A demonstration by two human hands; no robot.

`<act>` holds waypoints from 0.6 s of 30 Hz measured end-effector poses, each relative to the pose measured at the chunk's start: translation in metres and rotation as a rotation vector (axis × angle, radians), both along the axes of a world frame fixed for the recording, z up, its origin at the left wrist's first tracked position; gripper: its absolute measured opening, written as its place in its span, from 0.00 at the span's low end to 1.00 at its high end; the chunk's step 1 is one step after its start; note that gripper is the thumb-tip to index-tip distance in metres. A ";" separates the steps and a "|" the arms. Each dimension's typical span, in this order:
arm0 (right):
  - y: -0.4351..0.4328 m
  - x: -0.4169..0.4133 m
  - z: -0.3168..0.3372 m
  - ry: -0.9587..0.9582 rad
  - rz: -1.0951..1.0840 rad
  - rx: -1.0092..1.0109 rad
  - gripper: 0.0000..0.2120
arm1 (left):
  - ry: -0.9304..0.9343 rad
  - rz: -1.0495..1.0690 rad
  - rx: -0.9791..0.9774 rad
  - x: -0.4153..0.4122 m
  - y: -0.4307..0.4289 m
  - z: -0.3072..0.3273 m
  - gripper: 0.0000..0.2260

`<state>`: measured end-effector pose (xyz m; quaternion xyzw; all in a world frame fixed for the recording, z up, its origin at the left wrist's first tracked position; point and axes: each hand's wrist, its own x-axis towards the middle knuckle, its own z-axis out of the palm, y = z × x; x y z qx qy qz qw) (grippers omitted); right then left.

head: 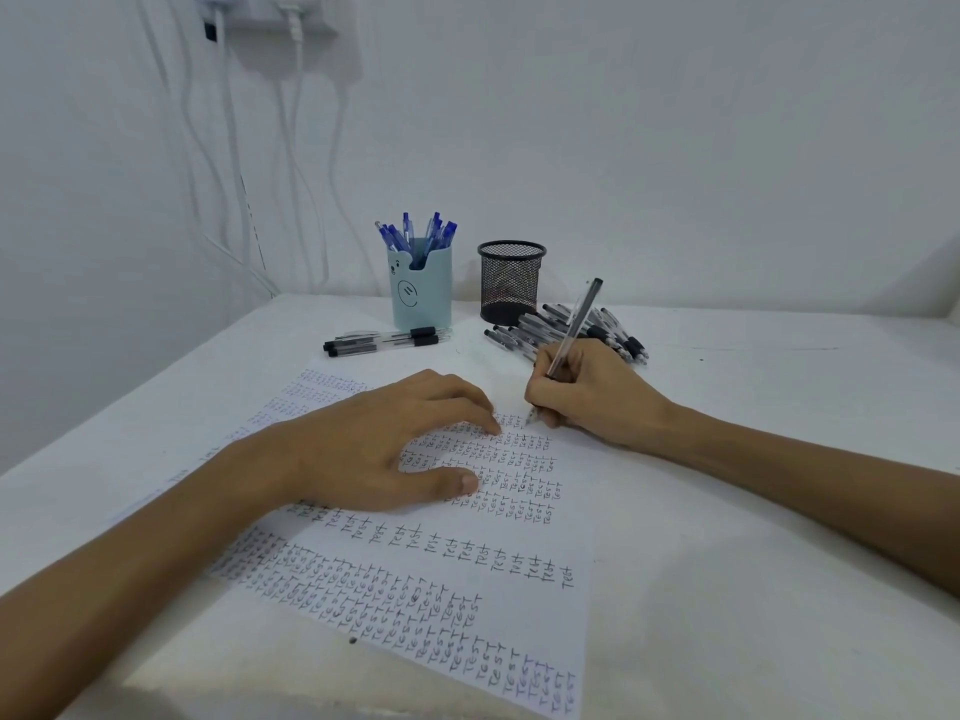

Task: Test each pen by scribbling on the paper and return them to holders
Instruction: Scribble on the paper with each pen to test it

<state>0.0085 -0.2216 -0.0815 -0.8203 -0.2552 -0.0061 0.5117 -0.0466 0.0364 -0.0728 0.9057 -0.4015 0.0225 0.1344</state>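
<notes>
The sheet of paper [519, 615] lies nearest on the white table [753, 537], angled and already filled with rows of the handwritten word "test". The left hand [374, 444] rests on it palm down, fingers spread and lightly bent, fingertips and thumb pressing the sheet flat. Just beyond, the right hand [587, 392] holds a clear-barrelled black pen [576, 324] in a writing grip, thumb and fingers clamped low on the barrel, with the tip on the paper at the end of the upper block of writing. The step in hand looks like the scribble test itself.

Behind the right hand lies a pile of black pens [621, 337], beside the black mesh holder [510, 283], which appears empty. A few more black pens [387, 340] lie in front of the pale blue bear-face holder [422, 288], which holds blue pens [415, 233]. White cables [228, 148] hang down the wall.

Next, I judge, the pen must be lifted off the sheet and carried over the pile to drop into the mesh holder, without nudging it.
</notes>
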 end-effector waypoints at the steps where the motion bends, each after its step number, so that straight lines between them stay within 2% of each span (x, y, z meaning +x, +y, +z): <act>1: 0.000 0.000 0.000 0.005 -0.005 0.003 0.07 | 0.001 0.000 0.000 0.000 0.000 0.000 0.24; 18: 0.001 0.000 0.002 0.023 -0.033 -0.002 0.08 | 0.026 0.014 0.000 -0.003 -0.001 0.003 0.24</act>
